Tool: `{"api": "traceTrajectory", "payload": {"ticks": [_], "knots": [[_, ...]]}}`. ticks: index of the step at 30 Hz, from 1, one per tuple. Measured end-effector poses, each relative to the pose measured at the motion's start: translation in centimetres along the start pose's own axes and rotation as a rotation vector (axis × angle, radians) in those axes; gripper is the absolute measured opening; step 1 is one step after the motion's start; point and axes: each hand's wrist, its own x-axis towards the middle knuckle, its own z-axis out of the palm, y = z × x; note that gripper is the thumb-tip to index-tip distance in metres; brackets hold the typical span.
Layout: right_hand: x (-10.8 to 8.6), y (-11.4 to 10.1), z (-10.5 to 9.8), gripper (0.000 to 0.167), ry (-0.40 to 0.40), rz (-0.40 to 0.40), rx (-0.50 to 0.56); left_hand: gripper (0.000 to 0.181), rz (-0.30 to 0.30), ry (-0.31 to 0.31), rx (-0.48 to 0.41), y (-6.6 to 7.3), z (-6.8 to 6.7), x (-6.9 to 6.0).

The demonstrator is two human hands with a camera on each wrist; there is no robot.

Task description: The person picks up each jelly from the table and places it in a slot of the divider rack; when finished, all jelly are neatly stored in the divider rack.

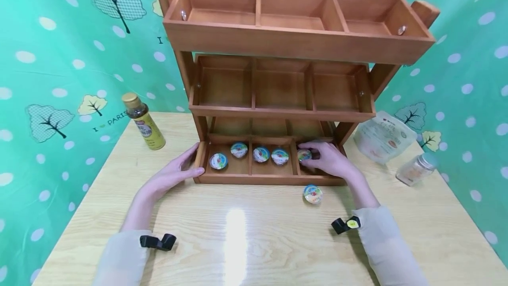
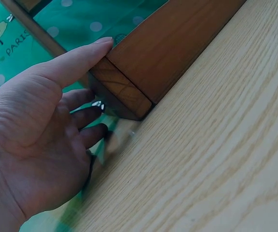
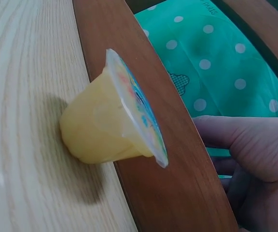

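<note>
My right hand reaches into the right compartment of a wooden rack's bottom tray and pinches a jelly cup there. In the right wrist view the tray's front board hides that cup and most of the fingers. Another jelly cup, with yellowish contents and a printed lid, stands on the table just in front of the tray. My left hand rests at the tray's left end, its thumb on the front corner and loose fingers along the outer side. Several jelly cups sit in the left and middle compartments.
Above are the rack's middle tray and top tray, each with dividers. A gold-capped bottle stands to the left. To the right are a clear pouch and a lidded jar. A patterned green cloth hangs behind.
</note>
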Motion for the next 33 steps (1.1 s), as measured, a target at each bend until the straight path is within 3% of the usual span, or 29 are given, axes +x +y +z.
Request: {"api": "traceTrajectory", "payload": {"ticks": [8, 16, 22, 33], "knots": [[-0.6, 0.0, 0.0, 0.047, 0.085, -0.066, 0.013, 0.087, -0.007, 0.012, -0.02, -0.1, -0.2, -0.4], [-3.1, -0.2, 0.1, 0.043, 0.219, -0.142, -0.001, 0.088, -0.018, 0.012, -0.002, -0.1, -0.1, -0.3], [-5.4, -0.5, 0.2, 0.042, 0.241, -0.179, -0.047, 0.088, -0.013, 0.008, -0.01, -0.1, 0.0, -0.2], [-8.9, -0.6, 1.3, 0.05, 0.304, -0.272, -0.039, 0.089, -0.017, 0.009, -0.009, 0.0, 0.1, -0.2]]}}
